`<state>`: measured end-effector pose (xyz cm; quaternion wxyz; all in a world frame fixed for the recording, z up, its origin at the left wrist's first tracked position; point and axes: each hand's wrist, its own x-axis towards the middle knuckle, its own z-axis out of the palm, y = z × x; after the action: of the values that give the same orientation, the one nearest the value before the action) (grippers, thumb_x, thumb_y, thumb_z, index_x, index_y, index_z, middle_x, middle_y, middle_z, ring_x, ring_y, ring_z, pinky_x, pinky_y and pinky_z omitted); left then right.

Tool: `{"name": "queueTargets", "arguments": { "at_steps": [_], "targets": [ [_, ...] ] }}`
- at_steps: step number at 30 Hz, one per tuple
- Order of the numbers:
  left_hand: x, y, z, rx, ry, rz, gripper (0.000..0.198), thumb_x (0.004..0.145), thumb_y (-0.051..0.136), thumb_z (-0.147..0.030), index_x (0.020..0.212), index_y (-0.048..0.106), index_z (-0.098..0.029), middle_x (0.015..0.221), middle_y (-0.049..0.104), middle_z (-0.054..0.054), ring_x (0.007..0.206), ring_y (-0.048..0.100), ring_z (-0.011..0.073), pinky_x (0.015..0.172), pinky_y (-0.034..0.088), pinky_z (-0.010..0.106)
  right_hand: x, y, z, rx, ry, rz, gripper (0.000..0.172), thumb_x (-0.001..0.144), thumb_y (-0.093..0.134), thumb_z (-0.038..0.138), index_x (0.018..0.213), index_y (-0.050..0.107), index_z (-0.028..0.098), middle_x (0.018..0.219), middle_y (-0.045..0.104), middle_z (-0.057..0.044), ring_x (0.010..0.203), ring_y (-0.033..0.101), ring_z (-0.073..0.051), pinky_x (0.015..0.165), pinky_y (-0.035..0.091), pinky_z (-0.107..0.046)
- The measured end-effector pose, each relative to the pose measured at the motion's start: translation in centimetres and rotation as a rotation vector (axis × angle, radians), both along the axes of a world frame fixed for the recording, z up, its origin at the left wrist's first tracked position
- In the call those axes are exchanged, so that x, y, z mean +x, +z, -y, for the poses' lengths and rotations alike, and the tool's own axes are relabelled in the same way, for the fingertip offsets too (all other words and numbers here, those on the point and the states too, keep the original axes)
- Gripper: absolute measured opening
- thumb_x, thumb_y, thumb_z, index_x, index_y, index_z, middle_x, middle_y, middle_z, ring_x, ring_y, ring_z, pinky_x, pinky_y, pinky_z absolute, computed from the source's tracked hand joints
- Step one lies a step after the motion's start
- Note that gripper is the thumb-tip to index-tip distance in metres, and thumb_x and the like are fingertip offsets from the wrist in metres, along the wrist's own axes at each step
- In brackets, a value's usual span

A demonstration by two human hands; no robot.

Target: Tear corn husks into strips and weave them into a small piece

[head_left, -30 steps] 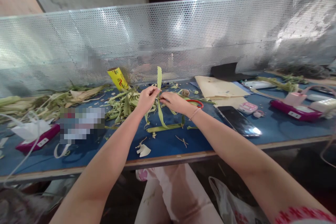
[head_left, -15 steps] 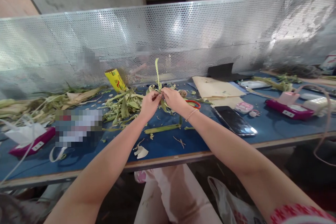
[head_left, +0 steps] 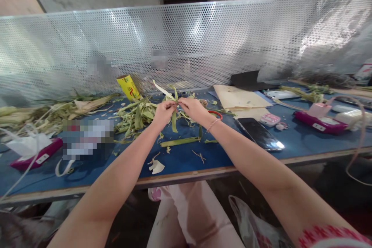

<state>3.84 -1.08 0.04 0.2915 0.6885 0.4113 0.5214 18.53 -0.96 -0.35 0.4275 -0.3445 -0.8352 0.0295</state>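
Over the middle of the blue table, my left hand (head_left: pixel 163 114) and my right hand (head_left: pixel 192 108) meet with fingertips pinched together. Both grip pale green leaf strips (head_left: pixel 163 89) where they cross. One long strip leans up to the left, a shorter one points upward, and another hangs below the fingers. The exact grip is partly hidden by the fingers. Just left of my left hand lies a pile of curled leaf strips (head_left: pixel 138 118). By my right wrist a red-orange loop handle (head_left: pixel 217 114) shows. A cut green stalk (head_left: pixel 179 142) lies nearer the table edge.
A yellow box (head_left: pixel 128 87) stands behind the pile, near a perforated metal screen (head_left: pixel 186 38). Right of my arm are a phone (head_left: pixel 259 134), tan paper (head_left: pixel 240 97), a pink case (head_left: pixel 270 119) and a magenta power strip (head_left: pixel 321 122). More husk-like leaves (head_left: pixel 84 108) lie left.
The long strip that stood upright now leans to the left, and a shorter strip points upward. A leaf end hangs more clearly below my fingers. My left hand has shifted slightly left.
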Motion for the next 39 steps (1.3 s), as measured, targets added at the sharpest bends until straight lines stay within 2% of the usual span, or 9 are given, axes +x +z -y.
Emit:
{"name": "queueTargets", "arguments": {
  "at_steps": [7,9,11,14,19,22,26,34,39],
  "targets": [
    [-0.1,-0.2,-0.2,-0.05,-0.004,0.021,0.009,0.067,0.053,-0.023,0.065,0.057,-0.016,0.049,0.051,-0.002,0.044,0.044,0.009,0.045,0.031,0.021,0.0,-0.9,-1.1,-0.008,0.014,-0.056,0.017,0.085,0.039,0.023,0.083,0.054,0.016,0.076,0.056,-0.004,0.071,0.051,-0.014,0.07,0.039,-0.027],
    [-0.3,-0.2,-0.3,-0.008,0.069,-0.073,0.008,0.068,0.052,-0.022,0.065,0.057,-0.017,0.048,0.048,-0.002,0.044,0.043,0.0097,0.047,0.032,0.022,0.4,-0.9,-1.1,0.074,-0.076,-0.084,0.017,0.083,0.044,0.025,0.093,0.053,0.015,0.087,0.055,-0.008,0.083,0.051,-0.018,0.078,0.041,-0.033],
    [-0.6,-0.1,-0.5,0.077,0.173,-0.215,0.008,0.069,0.05,-0.019,0.066,0.057,-0.017,0.048,0.046,-0.003,0.045,0.041,0.0099,0.049,0.032,0.022,0.9,-0.6,-0.8,0.211,-0.196,-0.11,0.027,0.08,0.047,0.025,0.104,0.049,0.013,0.102,0.052,-0.014,0.099,0.047,-0.023,0.088,0.037,-0.041],
    [-1.1,0.1,-0.7,0.214,0.256,-0.379,0.01,0.071,0.048,-0.016,0.069,0.058,-0.017,0.055,0.049,-0.001,0.051,0.043,0.0113,0.054,0.035,0.024,1.3,0.1,0.2,0.376,-0.231,0.02,0.033,0.083,0.042,0.02,0.115,0.045,0.015,0.116,0.047,-0.014,0.113,0.039,-0.025,0.098,0.029,-0.045],
    [-1.6,0.5,-0.8,0.434,0.181,-0.582,0.015,0.073,0.043,-0.011,0.073,0.057,-0.016,0.072,0.054,0.005,0.073,0.052,0.0172,0.072,0.041,0.03,0.7,0.4,1.0,0.454,-0.176,0.326,0.033,0.087,0.033,0.016,0.116,0.048,0.017,0.122,0.048,-0.01,0.119,0.036,-0.023,0.105,0.022,-0.047],
    [-1.5,0.3,-0.8,0.466,0.119,-0.638,0.017,0.076,0.039,-0.01,0.076,0.055,-0.016,0.077,0.055,0.007,0.077,0.052,0.0184,0.075,0.041,0.032,0.2,0.1,0.8,0.428,-0.227,0.423,0.029,0.087,0.031,0.012,0.107,0.053,0.013,0.107,0.055,-0.012,0.108,0.045,-0.023,0.1,0.03,-0.045],
    [-1.4,-0.1,-1.0,0.505,0.094,-0.641,0.017,0.077,0.038,-0.008,0.076,0.052,-0.017,0.077,0.054,0.006,0.078,0.052,0.0175,0.076,0.041,0.032,-0.1,-0.3,0.5,0.319,-0.288,0.486,0.024,0.087,0.031,0.008,0.097,0.052,0.009,0.094,0.054,-0.013,0.091,0.051,-0.022,0.081,0.043,-0.037],
    [-1.7,0.3,-1.1,0.542,0.109,-0.704,0.012,0.078,0.041,-0.01,0.075,0.05,-0.017,0.076,0.055,0.005,0.077,0.052,0.0156,0.072,0.043,0.03,0.2,0.2,0.8,0.228,-0.257,0.517,0.019,0.085,0.029,0.006,0.092,0.046,0.011,0.092,0.05,-0.012,0.085,0.051,-0.02,0.075,0.042,-0.033],
    [-1.8,0.6,-1.0,0.63,0.083,-0.722,0.013,0.08,0.041,-0.011,0.078,0.052,-0.016,0.076,0.057,0.004,0.075,0.053,0.0146,0.071,0.044,0.028,0.3,0.6,1.2,0.191,-0.301,0.517,0.017,0.089,0.028,0.015,0.097,0.043,0.011,0.089,0.051,-0.011,0.074,0.053,-0.018,0.063,0.039,-0.029]
  ]
}}
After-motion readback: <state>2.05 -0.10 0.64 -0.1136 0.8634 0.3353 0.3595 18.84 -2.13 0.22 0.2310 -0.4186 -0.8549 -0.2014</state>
